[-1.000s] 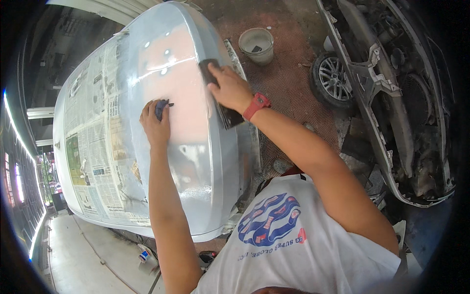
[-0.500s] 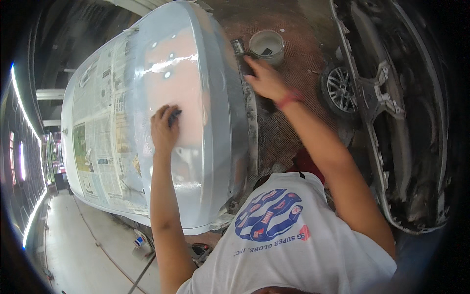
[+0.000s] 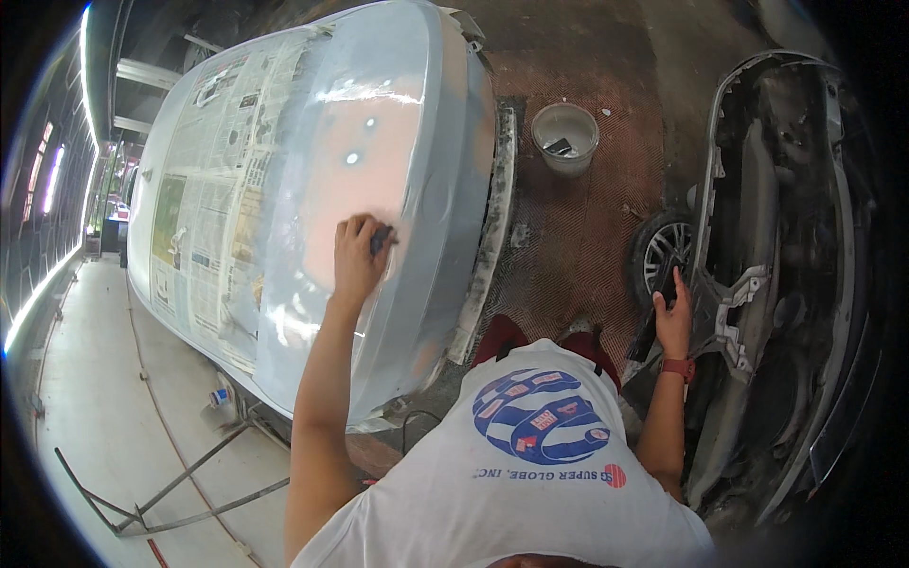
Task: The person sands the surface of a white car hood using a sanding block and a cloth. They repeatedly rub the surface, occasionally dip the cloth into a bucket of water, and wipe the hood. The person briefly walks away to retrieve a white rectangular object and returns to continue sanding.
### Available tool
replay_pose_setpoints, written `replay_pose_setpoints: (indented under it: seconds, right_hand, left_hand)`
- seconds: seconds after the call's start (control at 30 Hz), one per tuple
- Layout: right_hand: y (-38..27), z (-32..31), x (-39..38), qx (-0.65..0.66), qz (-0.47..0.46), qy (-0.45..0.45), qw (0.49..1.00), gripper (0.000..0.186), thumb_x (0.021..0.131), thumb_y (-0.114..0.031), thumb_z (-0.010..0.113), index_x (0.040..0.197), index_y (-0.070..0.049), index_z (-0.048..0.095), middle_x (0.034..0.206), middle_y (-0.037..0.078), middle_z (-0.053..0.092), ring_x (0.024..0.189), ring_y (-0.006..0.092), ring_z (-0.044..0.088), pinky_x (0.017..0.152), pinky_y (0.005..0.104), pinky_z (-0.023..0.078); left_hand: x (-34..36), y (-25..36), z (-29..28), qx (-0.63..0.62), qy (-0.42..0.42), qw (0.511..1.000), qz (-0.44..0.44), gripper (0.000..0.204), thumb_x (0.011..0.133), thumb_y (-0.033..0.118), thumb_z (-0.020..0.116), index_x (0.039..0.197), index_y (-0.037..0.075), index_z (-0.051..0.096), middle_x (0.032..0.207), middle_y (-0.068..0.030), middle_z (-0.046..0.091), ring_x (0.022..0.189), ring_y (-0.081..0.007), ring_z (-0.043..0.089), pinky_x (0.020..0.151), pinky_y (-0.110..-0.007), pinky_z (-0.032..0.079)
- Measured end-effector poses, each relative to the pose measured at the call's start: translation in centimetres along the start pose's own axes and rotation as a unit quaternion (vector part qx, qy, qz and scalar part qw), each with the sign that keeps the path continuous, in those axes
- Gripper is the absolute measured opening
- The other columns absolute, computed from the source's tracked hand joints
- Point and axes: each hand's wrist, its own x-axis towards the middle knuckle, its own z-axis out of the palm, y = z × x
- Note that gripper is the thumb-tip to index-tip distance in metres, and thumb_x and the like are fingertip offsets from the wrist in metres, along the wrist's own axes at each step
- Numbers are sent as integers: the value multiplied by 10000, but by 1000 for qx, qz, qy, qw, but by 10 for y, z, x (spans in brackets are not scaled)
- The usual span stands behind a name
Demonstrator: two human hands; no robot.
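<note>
Both hands shift against the frame half a second back: the right hand (image 3: 673, 322) is away from the car's side and now lies near the wheel (image 3: 666, 246), and the left hand (image 3: 358, 260) sits further toward 3 o'clock on the pink patch (image 3: 355, 194). The view swings too, so the bucket (image 3: 566, 166) shows further right.

Left fingers pinch a dark wad (image 3: 381, 239) against the patch, at its 4 o'clock edge. The right hand grasps a dark block (image 3: 646, 333), thumb and fingers along it, held clear of the panel (image 3: 440, 161); the tyre's darkness blurs its outline.

The step in hand looks like going over the patch with the wad, the block resting out of use. My judgement is that the next move calls for keeping the wad flat and the pressure even where the panel curves away at 3 o'clock.

As for direction, the block's long axis runs from about 1 o'clock to 7 o'clock, its lower end aimed at 7. The wad is too crumpled to give a clear axis; a small tip pokes toward 3. The panel's long axis runs from roughly 12 to 7 o'clock, with newspaper (image 3: 204, 208) on its 9 o'clock side. Which end of the car is the front, I cannot tell.
</note>
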Motion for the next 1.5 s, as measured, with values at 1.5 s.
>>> replay_pose_setpoints:
  seconds: [1.5]
  right_hand:
    - [-426,282,451,241,-192,-208,928,1069,952,-265,808,1725,35,133,1560,404,504,1374,523,578,1149,519,493]
  left_hand:
    - [450,-73,143,71,36,995,-58,493,973,347,775,1392,108,671,1452,-210,609,1365,-444,540,1165,-541,413]
